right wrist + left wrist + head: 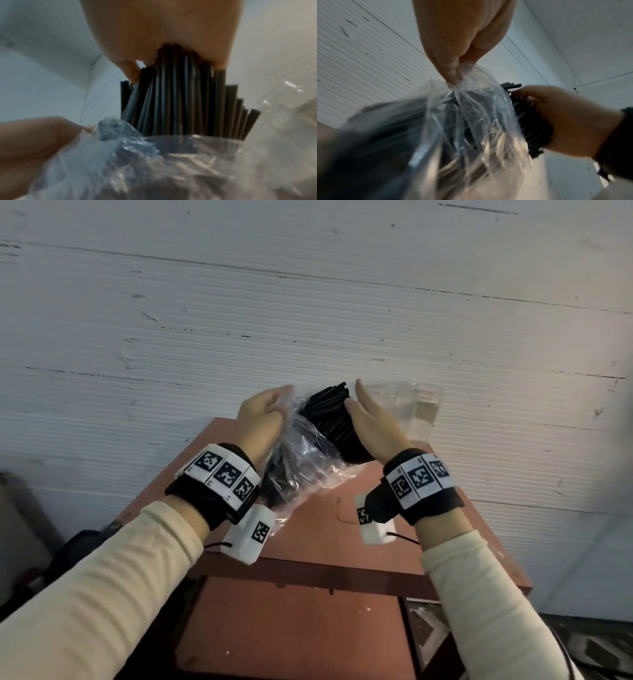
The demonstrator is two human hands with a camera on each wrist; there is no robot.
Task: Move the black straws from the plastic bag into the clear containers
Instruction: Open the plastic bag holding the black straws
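Both hands are raised above a reddish-brown table [318, 542]. My left hand [263, 414] pinches the rim of a crinkled clear plastic bag [301, 460], seen close in the left wrist view as bag [471, 121]. My right hand [370, 419] grips a thick bundle of black straws [334, 419] that sticks out of the bag's mouth. In the right wrist view the straws [180, 97] fan out from the palm above the bag [154, 162]. Clear containers [418, 409] stand behind the right hand, blurred against the wall.
A white ribbed wall [308, 302] rises right behind the table. The table's front rail [308, 573] and a lower shelf [291, 628] lie below my wrists. Dark clutter [51, 559] sits at the lower left, patterned floor [582, 645] at the lower right.
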